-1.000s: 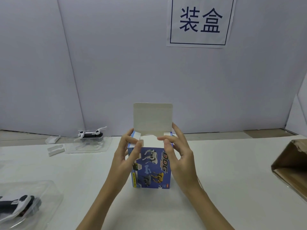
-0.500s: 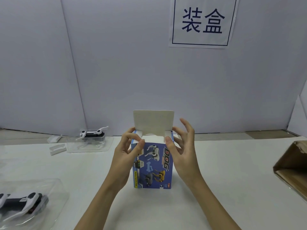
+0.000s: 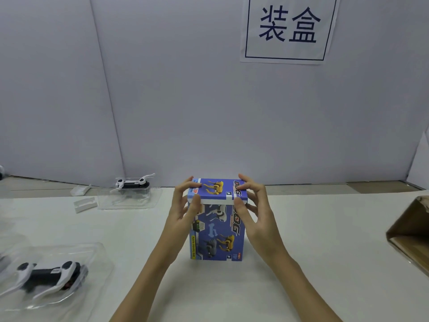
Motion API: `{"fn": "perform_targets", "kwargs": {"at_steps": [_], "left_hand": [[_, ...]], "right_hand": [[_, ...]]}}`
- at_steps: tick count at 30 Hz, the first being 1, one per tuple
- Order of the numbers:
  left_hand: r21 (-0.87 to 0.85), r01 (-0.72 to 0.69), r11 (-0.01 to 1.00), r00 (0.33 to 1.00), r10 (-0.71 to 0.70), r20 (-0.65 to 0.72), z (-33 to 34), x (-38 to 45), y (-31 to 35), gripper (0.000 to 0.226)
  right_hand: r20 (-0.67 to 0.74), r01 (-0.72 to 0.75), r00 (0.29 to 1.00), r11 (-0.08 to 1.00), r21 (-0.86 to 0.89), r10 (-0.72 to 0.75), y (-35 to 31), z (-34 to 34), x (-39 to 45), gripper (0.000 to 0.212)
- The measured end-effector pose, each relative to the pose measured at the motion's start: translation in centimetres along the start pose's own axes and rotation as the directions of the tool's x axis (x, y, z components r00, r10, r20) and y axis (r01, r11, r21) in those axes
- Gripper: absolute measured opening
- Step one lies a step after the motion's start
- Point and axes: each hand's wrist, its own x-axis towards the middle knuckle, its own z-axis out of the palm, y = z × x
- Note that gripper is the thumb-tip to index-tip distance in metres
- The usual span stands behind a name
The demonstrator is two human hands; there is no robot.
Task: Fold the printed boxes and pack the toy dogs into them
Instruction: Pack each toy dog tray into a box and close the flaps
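Observation:
A blue printed box (image 3: 217, 235) with dog pictures stands upright on the white table (image 3: 301, 263), its top lid folded down flat. My left hand (image 3: 183, 209) pinches the lid's left end, thumb on the white front edge and fingers on top. My right hand (image 3: 251, 210) pinches the lid's right end the same way. A black-and-white toy dog (image 3: 50, 276) lies in a clear plastic tray at the near left. A second toy dog (image 3: 133, 183) sits in a clear tray at the far left.
An open brown cardboard carton (image 3: 411, 233) lies at the right edge. Two small white plastic pieces (image 3: 84, 204) lie left of the far tray. Grey partition walls close the back, with a paper sign (image 3: 287, 29) on them.
The box's upright top flap has been folded down onto the box. Both hands moved up from the side flaps to the lid's ends.

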Motion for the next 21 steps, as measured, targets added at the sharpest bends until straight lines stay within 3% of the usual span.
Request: {"fn": "perform_targets", "kwargs": {"at_steps": [3,7,12,17,19,21], "left_hand": [[-0.003,0.012,1.0,1.0,-0.012,-0.027,0.2,0.0,0.0,0.038],[0.013,0.008,1.0,0.998,-0.007,-0.055,0.5,0.0,0.2,0.033],[0.027,-0.002,1.0,1.0,0.002,-0.024,0.8,-0.4,0.3,0.063],[0.047,-0.094,0.994,0.995,0.096,-0.038,1.0,-1.1,0.7,0.074],[0.133,-0.15,0.98,0.986,0.158,-0.052,1.4,-1.3,1.0,0.062],[0.239,-0.217,0.946,0.971,0.234,-0.042,1.9,-1.5,1.5,0.04]], "right_hand": [[-0.012,0.002,1.0,1.0,0.004,-0.002,0.0,0.3,-0.1,0.034],[-0.006,0.022,1.0,0.998,-0.056,-0.022,0.2,0.1,0.3,0.027],[-0.013,0.016,1.0,1.0,-0.022,-0.016,0.1,-0.1,0.2,0.029],[-0.068,-0.042,0.997,0.995,0.088,0.048,-1.2,-0.2,0.5,0.073],[-0.096,-0.083,0.99,0.982,0.17,0.101,-1.5,-0.2,0.6,0.08],[-0.101,-0.096,0.987,0.963,0.251,0.125,-1.3,-0.4,0.4,0.071]]}}
